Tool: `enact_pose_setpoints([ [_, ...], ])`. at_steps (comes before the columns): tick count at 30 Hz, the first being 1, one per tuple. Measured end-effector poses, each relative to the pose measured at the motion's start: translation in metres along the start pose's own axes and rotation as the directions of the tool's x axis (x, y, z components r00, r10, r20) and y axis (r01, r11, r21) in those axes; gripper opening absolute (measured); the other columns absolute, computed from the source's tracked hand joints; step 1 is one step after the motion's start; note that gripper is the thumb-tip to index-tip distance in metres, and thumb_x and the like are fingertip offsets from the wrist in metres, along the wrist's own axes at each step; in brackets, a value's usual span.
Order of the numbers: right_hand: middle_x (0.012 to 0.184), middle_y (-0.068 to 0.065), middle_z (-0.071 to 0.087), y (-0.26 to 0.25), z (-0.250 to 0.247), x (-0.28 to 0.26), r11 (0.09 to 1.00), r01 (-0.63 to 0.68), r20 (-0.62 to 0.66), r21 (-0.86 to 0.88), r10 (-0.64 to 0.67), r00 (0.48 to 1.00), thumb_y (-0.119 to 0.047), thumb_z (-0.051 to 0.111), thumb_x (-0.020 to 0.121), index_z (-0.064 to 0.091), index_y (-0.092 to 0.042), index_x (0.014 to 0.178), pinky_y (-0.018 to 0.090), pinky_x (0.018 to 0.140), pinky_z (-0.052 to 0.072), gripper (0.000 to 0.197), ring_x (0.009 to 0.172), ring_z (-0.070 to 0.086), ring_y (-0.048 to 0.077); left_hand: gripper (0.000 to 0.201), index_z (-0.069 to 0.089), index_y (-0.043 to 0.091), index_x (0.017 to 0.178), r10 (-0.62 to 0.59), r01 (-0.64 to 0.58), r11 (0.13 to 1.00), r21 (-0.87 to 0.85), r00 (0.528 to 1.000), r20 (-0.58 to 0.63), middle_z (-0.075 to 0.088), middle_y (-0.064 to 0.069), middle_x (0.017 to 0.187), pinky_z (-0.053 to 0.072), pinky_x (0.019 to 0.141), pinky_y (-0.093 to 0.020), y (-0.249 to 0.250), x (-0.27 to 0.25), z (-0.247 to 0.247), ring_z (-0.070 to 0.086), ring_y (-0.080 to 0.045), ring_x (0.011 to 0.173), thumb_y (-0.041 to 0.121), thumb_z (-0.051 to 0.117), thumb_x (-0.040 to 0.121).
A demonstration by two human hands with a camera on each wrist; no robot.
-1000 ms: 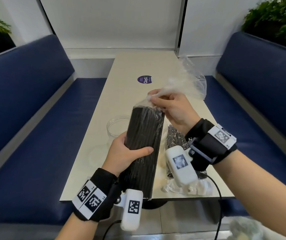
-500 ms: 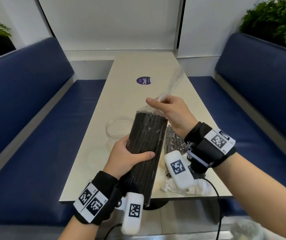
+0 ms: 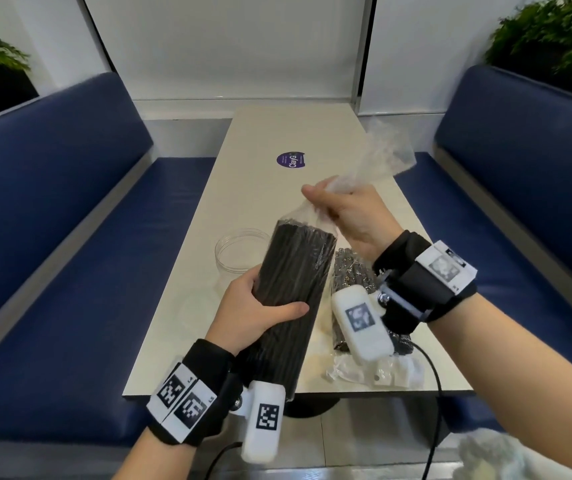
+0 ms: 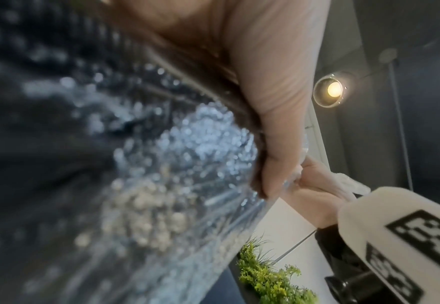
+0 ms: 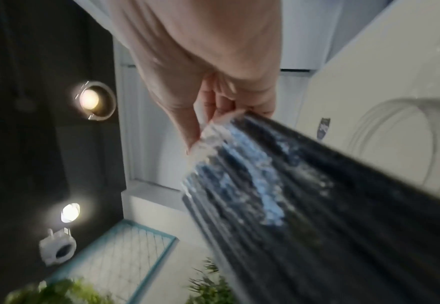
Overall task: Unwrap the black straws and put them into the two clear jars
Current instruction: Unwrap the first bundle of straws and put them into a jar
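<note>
A thick bundle of black straws (image 3: pixel 288 292) in clear wrap stands tilted over the table's near edge. My left hand (image 3: pixel 257 306) grips its middle, thumb across the front. My right hand (image 3: pixel 343 216) pinches the loose clear plastic wrap (image 3: pixel 378 157) bunched above the bundle's top end, and the free plastic fans up to the right. In the right wrist view the fingers (image 5: pixel 213 115) clamp the wrap (image 5: pixel 213 131) at the straw tips. A clear jar (image 3: pixel 239 251) stands behind the bundle. A second wrapped straw bundle (image 3: pixel 354 282) lies on the table under my right wrist.
The beige table (image 3: pixel 270 188) carries a round purple sticker (image 3: pixel 291 160) further back. Crumpled clear plastic (image 3: pixel 374 370) lies at the near right edge. Blue bench seats flank the table on both sides. A cable hangs from my right wrist device.
My right hand has kept its hold on the wrap's top and shifted slightly up; the loose plastic, stretched thin half a second ago, now fans out wide to the right. The left hand holds steady.
</note>
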State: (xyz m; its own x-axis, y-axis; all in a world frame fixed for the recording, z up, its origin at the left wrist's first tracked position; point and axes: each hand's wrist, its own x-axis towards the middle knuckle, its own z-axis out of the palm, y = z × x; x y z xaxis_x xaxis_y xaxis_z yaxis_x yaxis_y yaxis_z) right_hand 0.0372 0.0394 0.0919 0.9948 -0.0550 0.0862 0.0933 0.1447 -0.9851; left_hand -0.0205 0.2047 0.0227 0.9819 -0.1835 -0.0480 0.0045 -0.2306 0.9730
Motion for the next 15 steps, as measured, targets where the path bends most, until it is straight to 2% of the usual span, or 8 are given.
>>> enact_pose_setpoints([
  [3, 0.053, -0.007, 0.059, -0.002, 0.0, 0.007, 0.982, -0.062, -0.017, 0.179, 0.066, 0.998, 0.0, 0.065, 0.079, 0.061, -0.012, 0.071, 0.014, 0.05, 0.045, 0.015, 0.047, 0.053, 0.003, 0.044, 0.062, 0.022, 0.1, -0.012, 0.012, 1.0, -0.027, 1.0, -0.007, 0.07, 0.002, 0.101, 0.054, 0.081, -0.032, 0.0, 0.001, -0.001, 0.067, -0.015, 0.095, 0.013, 0.085, 0.063],
  [6, 0.054, -0.004, 0.065, -0.003, 0.0, 0.007, 0.913, -0.123, -0.015, 0.388, 0.14, 0.99, 0.005, 0.061, 0.08, 0.061, -0.009, 0.078, 0.014, 0.055, 0.053, 0.014, 0.05, 0.06, 0.004, 0.044, 0.062, 0.021, 0.099, -0.005, 0.005, 1.0, -0.025, 1.0, -0.006, 0.07, 0.001, 0.1, 0.055, 0.08, -0.031, 0.001, 0.003, -0.004, 0.067, -0.015, 0.093, 0.013, 0.085, 0.063],
  [8, 0.061, 0.003, 0.066, -0.005, -0.003, 0.008, 0.843, -0.12, -0.026, 0.525, 0.156, 0.987, 0.008, 0.057, 0.081, 0.059, -0.005, 0.076, 0.015, 0.059, 0.056, 0.014, 0.054, 0.064, 0.008, 0.042, 0.062, 0.023, 0.098, -0.009, 0.009, 1.0, -0.029, 1.0, -0.014, 0.07, 0.002, 0.099, 0.054, 0.078, -0.028, 0.0, 0.003, -0.006, 0.067, -0.014, 0.093, 0.013, 0.084, 0.064],
  [10, 0.075, 0.01, 0.068, -0.005, -0.006, 0.008, 0.762, -0.088, -0.043, 0.641, 0.15, 0.988, 0.01, 0.053, 0.084, 0.056, -0.003, 0.082, 0.019, 0.064, 0.058, 0.013, 0.062, 0.068, 0.013, 0.041, 0.062, 0.025, 0.097, -0.007, 0.006, 0.999, -0.043, 0.999, -0.032, 0.07, 0.002, 0.099, 0.054, 0.075, -0.025, -0.001, 0.003, -0.008, 0.067, -0.013, 0.093, 0.015, 0.084, 0.064],
  [11, 0.082, 0.012, 0.067, -0.004, -0.006, 0.006, 0.759, -0.09, -0.031, 0.645, 0.143, 0.989, 0.007, 0.053, 0.085, 0.054, -0.004, 0.086, 0.02, 0.062, 0.059, 0.011, 0.065, 0.069, 0.014, 0.041, 0.061, 0.026, 0.096, -0.003, 0.001, 0.999, -0.042, 0.999, -0.042, 0.07, 0.002, 0.099, 0.053, 0.074, -0.025, -0.002, 0.003, -0.008, 0.067, -0.013, 0.092, 0.017, 0.085, 0.063],
  [12, 0.085, 0.009, 0.066, -0.003, -0.005, 0.004, 0.814, -0.117, 0.0, 0.569, 0.142, 0.99, 0.0, 0.055, 0.087, 0.054, -0.007, 0.087, 0.018, 0.058, 0.057, 0.007, 0.067, 0.069, 0.013, 0.042, 0.061, 0.026, 0.096, -0.002, 0.001, 0.999, -0.035, 0.999, -0.052, 0.07, 0.003, 0.1, 0.053, 0.075, -0.025, -0.002, 0.004, -0.007, 0.067, -0.013, 0.092, 0.018, 0.086, 0.063],
  [14, 0.079, 0.0, 0.062, 0.003, -0.001, -0.002, 0.975, -0.147, 0.075, 0.168, 0.136, 0.988, -0.014, 0.06, 0.086, 0.056, -0.013, 0.079, 0.013, 0.055, 0.05, 0.008, 0.065, 0.063, 0.007, 0.044, 0.062, 0.023, 0.1, -0.01, 0.009, 1.0, -0.02, 0.998, -0.059, 0.069, 0.002, 0.101, 0.054, 0.077, -0.028, -0.003, 0.004, -0.006, 0.066, -0.013, 0.093, 0.017, 0.085, 0.063],
  [15, 0.075, -0.001, 0.059, 0.006, 0.001, -0.004, 0.995, -0.099, 0.1, 0.002, 0.098, 0.99, -0.014, 0.061, 0.086, 0.055, -0.014, 0.075, 0.012, 0.057, 0.048, 0.012, 0.062, 0.059, 0.005, 0.045, 0.062, 0.021, 0.101, -0.016, 0.015, 1.0, -0.02, 0.998, -0.058, 0.069, 0.001, 0.101, 0.054, 0.078, -0.029, -0.004, 0.004, -0.005, 0.066, -0.013, 0.093, 0.016, 0.085, 0.063],
])
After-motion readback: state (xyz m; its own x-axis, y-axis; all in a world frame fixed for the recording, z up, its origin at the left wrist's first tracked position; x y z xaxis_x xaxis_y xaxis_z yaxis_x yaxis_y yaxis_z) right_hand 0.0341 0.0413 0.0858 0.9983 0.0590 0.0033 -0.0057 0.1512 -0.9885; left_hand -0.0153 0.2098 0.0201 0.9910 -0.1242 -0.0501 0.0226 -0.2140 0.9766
